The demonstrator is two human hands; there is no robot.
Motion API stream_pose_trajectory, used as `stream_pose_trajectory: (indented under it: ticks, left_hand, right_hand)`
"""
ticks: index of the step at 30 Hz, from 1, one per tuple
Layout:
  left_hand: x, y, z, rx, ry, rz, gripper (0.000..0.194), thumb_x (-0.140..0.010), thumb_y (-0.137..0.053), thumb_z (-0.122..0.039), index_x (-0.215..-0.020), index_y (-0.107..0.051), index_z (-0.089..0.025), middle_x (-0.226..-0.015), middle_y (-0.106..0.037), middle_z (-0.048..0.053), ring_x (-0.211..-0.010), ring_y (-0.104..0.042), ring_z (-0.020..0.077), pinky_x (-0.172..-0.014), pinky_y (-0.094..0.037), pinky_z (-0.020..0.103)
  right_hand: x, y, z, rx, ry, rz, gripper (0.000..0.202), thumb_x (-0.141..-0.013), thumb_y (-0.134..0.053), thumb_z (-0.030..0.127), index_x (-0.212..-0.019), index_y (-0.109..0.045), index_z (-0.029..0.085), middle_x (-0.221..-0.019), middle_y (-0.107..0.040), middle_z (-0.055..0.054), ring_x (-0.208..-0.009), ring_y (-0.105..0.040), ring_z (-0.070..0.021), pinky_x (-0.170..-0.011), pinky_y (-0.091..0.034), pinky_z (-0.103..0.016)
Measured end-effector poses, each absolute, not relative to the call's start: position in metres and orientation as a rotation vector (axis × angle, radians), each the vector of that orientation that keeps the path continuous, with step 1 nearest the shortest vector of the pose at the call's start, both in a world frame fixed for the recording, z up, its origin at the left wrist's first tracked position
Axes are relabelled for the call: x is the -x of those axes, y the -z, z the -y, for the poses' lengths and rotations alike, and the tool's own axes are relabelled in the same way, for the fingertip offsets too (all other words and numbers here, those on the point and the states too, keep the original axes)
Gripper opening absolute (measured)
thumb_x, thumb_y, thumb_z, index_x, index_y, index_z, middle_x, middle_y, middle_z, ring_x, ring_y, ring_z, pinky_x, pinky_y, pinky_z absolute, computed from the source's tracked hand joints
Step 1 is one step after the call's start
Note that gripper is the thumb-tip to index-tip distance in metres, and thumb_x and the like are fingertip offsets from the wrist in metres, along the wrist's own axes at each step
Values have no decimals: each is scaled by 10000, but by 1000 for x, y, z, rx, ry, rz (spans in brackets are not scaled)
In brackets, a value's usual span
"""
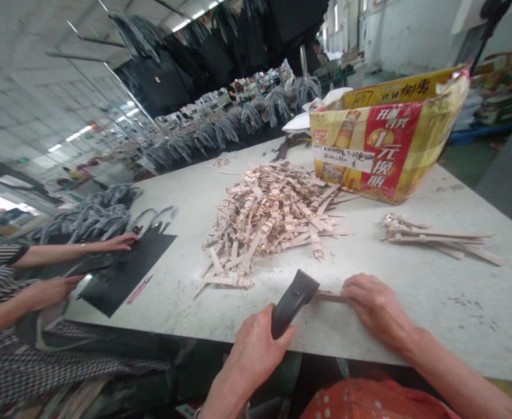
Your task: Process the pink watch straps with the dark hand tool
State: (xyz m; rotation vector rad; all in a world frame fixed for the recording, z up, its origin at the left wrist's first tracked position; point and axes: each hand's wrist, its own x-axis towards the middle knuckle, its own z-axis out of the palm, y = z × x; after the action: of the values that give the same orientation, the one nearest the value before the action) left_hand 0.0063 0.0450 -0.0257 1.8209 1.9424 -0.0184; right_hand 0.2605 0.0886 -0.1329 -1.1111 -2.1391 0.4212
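1. One pale worktable fills the middle.
2. One yellow-and-red carton stands on its far part.
3. One heap of beige buckled straps lies beside the carton.
4. Left hand: wrapped around a black tool.
5. Right hand: pinching one strap near the table's front edge, by the tool's head; contact unclear.

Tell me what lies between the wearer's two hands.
In the head view: the black tool, gripped by the left hand, then a strap pinched in the right hand.
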Motion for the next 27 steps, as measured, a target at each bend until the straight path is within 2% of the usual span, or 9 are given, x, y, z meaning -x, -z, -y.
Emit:
stream_pose_trajectory:
  ticks: [3, 9, 12, 18, 23, 27]
  left_hand:
    - [-4, 23, -39, -1822, 74, -1937, 339, -841, -514, -454, -1011, -618, -180, -912, -706, 80, -875, -659, 236, -745, -460, 290]
    - [-5, 22, -28, -1829, 246, -1908, 327, -823, -531, -451, -982, -610, -177, -903, -695, 96, -890, -651, 263, -685, -452, 293]
    - [-1, 20, -24, -1827, 254, -1886, 288, -821, -525, -432, -952, -611, -190, -896, -694, 85, -895, -649, 260, -683, -451, 291]
    - [1, 15, -24, -1866, 296, -1819, 292, -814, -527, -453, -952, -616, -212, -925, -685, 70, -905, -637, 254, -739, -454, 309]
    - [-3, 12, -27, -1877, 315, -1813, 329, -820, -518, -466, -1006, -615, -213, -972, -671, 77, -968, -613, 264, -806, -454, 333]
    - [-2, 7, -25, -1845, 321, -1829, 312, -821, -515, -461, -1003, -619, -229, -962, -673, 64, -964, -617, 260, -830, -450, 346]
  right_hand:
    - [-262, 128, -83, 1077, -386, 2247, 227, -929, -446, 124, -885, -660, 185, -912, -642, -81, -834, -560, -221, -729, -442, -369]
    - [-264, 120, -72, 1046, -574, 2250, 186, -903, -498, 136, -961, -665, 192, -960, -618, -91, -901, -560, -229, -781, -483, -383]
    - [-264, 119, -71, 1026, -622, 2219, 207, -924, -470, 140, -925, -670, 194, -982, -599, -100, -928, -555, -228, -781, -495, -368]
    - [-262, 115, -78, 1000, -713, 2270, 150, -912, -530, 171, -968, -667, 193, -987, -595, -95, -947, -550, -234, -796, -499, -368]
    - [-262, 113, -81, 966, -715, 2354, 183, -927, -525, 189, -983, -696, 221, -1028, -599, -89, -954, -554, -227, -790, -487, -359]
    - [-262, 115, -82, 934, -713, 2307, 160, -922, -558, 249, -931, -717, 236, -1015, -615, -80, -940, -563, -219, -763, -484, -338]
